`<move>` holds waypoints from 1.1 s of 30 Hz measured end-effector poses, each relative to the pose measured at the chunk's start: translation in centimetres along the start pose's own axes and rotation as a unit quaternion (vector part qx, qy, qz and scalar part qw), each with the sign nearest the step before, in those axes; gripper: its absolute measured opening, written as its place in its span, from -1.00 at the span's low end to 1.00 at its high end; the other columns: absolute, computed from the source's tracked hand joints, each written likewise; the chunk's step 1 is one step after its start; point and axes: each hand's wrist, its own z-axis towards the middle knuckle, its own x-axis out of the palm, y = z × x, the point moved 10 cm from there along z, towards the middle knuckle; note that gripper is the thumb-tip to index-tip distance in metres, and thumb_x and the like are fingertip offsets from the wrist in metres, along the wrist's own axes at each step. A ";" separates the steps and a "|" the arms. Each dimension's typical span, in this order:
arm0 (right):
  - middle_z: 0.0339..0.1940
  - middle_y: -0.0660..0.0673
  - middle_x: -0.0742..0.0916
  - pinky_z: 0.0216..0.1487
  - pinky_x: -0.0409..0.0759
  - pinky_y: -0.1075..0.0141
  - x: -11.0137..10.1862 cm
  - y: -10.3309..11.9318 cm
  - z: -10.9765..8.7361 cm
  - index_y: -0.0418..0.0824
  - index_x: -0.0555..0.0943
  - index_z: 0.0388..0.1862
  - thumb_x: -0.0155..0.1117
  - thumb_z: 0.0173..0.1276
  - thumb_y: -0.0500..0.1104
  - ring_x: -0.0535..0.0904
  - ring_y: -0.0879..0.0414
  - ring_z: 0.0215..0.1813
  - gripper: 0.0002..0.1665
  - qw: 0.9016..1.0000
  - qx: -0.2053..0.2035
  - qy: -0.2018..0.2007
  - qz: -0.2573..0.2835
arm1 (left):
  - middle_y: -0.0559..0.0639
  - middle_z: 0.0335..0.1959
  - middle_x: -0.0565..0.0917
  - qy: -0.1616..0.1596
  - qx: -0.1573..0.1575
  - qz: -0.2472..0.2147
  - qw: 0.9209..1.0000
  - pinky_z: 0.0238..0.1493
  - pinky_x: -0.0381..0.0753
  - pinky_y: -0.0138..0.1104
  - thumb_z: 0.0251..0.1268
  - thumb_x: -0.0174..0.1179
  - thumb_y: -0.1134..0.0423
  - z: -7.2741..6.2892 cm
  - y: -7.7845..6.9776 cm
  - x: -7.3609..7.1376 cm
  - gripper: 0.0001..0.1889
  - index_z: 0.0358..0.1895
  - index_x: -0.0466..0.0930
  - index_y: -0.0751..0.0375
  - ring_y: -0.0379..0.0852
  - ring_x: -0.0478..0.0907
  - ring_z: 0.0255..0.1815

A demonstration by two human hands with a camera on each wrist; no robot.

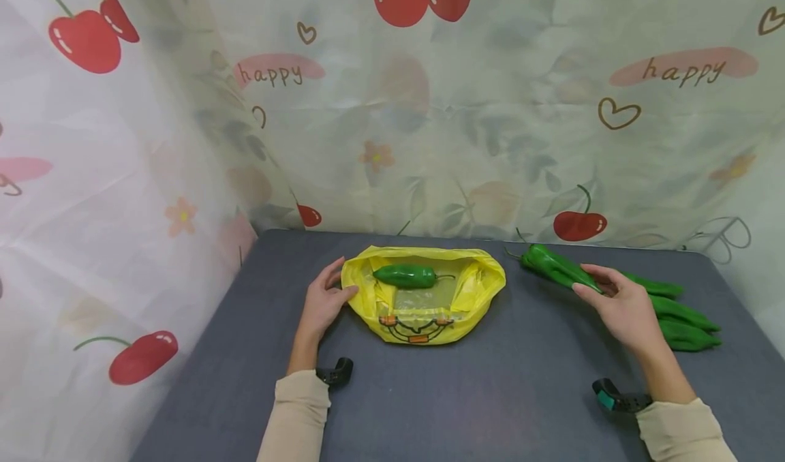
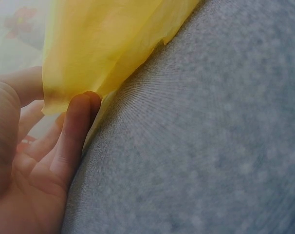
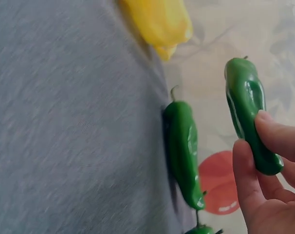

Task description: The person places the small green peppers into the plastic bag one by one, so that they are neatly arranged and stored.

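Note:
A yellow plastic bag (image 1: 423,336) sits on the table with its mouth spread wide, a cartoon print on its front. One green pepper (image 1: 407,276) lies inside it. My left hand (image 1: 323,302) pinches the bag's left edge; in the left wrist view, fingers grip the thin yellow film (image 2: 103,44). To the bag's right, my right hand (image 1: 625,305) holds another long green pepper (image 1: 552,264) by its lower end, stem pointing toward the bag. The right wrist view shows this held pepper (image 3: 246,95) between thumb and fingers. Several more green peppers (image 1: 683,312) lie beside and behind the right hand.
The table (image 1: 466,401) has a dark grey cover. A curtain (image 1: 441,169) printed with cherries and "happy" hangs behind it, and the printed cloth continues along the left side. A black band (image 1: 336,373) is on the left wrist, another band (image 1: 619,397) on the right.

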 end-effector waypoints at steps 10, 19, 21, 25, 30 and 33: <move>0.39 -0.08 0.56 -0.09 0.53 0.62 0.2 1.7 0.5 -0.04 0.38 0.55 0.21 0.45 0.26 0.62 0.61 -0.02 -0.20 0.997 0.003 0.036 0.067 | 0.10 0.40 0.53 -0.002 0.001 -0.003 1.000 -0.14 0.61 -0.31 0.29 0.38 0.19 -0.1 -0.2 0.1 -0.25 0.55 0.32 -0.15 -0.14 0.66 -0.30; 0.51 -0.21 0.48 -0.04 0.49 0.61 0.4 4.1 1.3 0.07 0.34 0.59 0.17 0.47 0.29 0.62 0.29 0.27 -0.21 0.997 -0.002 0.049 0.054 | 0.11 0.39 0.54 -0.002 0.006 0.001 1.000 -0.15 0.61 -0.30 0.29 0.37 0.17 -0.1 -0.3 0.0 -0.26 0.54 0.32 -0.15 -0.13 0.65 -0.32; 0.52 -0.18 0.47 -0.02 0.49 0.60 0.6 4.6 1.4 0.09 0.34 0.58 0.16 0.46 0.31 0.51 -0.01 0.45 -0.21 0.997 -0.002 0.057 0.054 | 0.11 0.40 0.54 -0.001 0.006 -0.001 1.000 -0.15 0.61 -0.30 0.29 0.37 0.17 -0.1 -0.2 0.1 -0.25 0.54 0.32 -0.15 -0.13 0.65 -0.33; 0.55 -0.22 0.45 -0.01 0.49 0.61 0.8 6.1 1.6 0.05 0.35 0.58 0.15 0.48 0.30 0.37 -0.23 0.54 -0.21 0.996 -0.011 0.066 0.059 | 0.10 0.39 0.54 0.003 0.004 -0.006 1.000 -0.15 0.61 -0.31 0.29 0.38 0.17 0.0 0.0 0.2 -0.25 0.55 0.32 -0.15 -0.13 0.64 -0.34; 0.56 -0.22 0.44 0.00 0.49 0.56 1.2 8.1 2.3 0.00 0.36 0.57 0.14 0.49 0.28 0.43 -0.19 0.49 -0.22 0.996 -0.036 0.071 0.043 | 0.09 0.38 0.55 -0.001 0.001 0.000 1.000 -0.16 0.62 -0.34 0.29 0.38 0.16 0.1 0.1 0.0 -0.25 0.55 0.32 -0.16 -0.14 0.65 -0.33; 0.55 -0.20 0.45 0.01 0.52 0.53 1.6 9.2 2.8 -0.02 0.37 0.56 0.14 0.51 0.24 0.48 -0.15 0.42 -0.25 0.995 -0.052 0.077 0.042 | 0.07 0.38 0.55 -0.002 0.001 0.003 1.000 -0.15 0.62 -0.35 0.29 0.37 0.15 0.1 0.1 0.0 -0.25 0.55 0.31 -0.17 -0.15 0.66 -0.32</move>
